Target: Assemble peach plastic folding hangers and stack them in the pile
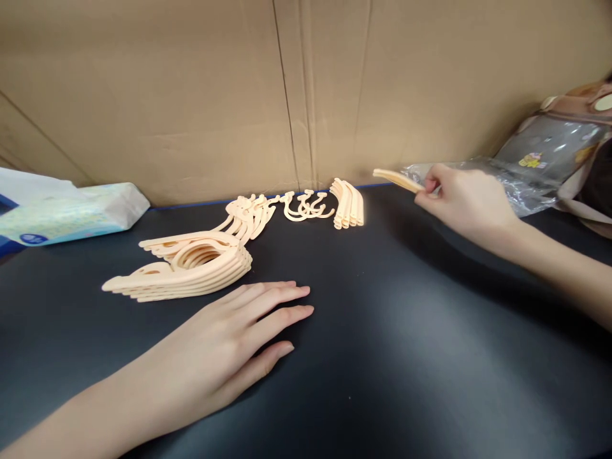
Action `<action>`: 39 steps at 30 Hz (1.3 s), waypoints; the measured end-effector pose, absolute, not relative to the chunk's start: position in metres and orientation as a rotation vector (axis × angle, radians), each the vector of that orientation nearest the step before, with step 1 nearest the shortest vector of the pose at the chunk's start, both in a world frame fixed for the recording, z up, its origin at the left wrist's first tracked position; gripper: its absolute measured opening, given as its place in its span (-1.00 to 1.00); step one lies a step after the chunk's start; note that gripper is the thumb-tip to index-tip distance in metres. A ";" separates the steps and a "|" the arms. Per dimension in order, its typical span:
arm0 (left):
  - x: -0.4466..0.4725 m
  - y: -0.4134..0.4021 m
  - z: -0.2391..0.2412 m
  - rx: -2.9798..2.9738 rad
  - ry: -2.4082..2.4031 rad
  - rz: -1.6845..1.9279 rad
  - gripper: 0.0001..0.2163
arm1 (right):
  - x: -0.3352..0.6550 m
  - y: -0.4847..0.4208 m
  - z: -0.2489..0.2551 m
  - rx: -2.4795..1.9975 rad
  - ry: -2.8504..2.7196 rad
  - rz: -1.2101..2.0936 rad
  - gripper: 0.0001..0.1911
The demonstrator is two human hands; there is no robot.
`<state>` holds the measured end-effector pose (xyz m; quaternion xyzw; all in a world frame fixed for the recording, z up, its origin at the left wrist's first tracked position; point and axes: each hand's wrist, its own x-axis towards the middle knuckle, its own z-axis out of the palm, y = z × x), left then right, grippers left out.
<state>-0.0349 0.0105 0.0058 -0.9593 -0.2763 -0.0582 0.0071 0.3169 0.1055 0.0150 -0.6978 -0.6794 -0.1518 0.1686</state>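
My left hand (239, 338) lies flat and open on the black table (382, 357), fingers stretched out, just in front of a stack of peach plastic hanger parts (186, 268). My right hand (461, 201) is at the right rear, fingers pinched on a thin peach plastic piece (396, 180) that pokes out to the left, beside a clear plastic bag (521, 182). Behind the stack lie a row of peach hooks (306, 205) and a small bundle of curved peach pieces (349, 204).
A cardboard wall (287, 89) closes the back of the table. A white and blue soft package (62, 213) lies at the far left. A brown bag with a clear pocket (568, 140) sits at the right edge.
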 end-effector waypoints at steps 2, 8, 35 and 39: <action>-0.035 0.010 0.006 -2.998 -0.863 -0.190 -0.66 | 0.315 0.099 0.023 -1.936 -1.890 -0.471 -0.94; -0.033 0.012 0.006 -3.014 -0.874 -0.200 -0.66 | 0.304 0.083 0.025 -1.658 -2.014 -0.383 -0.87; -0.027 0.012 -0.001 -3.055 -0.836 -0.672 -0.81 | 0.273 0.065 -0.009 -0.970 -2.492 0.539 -0.73; -0.028 0.012 -0.003 -3.112 -0.836 -0.677 -0.78 | 0.272 0.065 -0.010 -0.965 -2.490 0.589 -0.71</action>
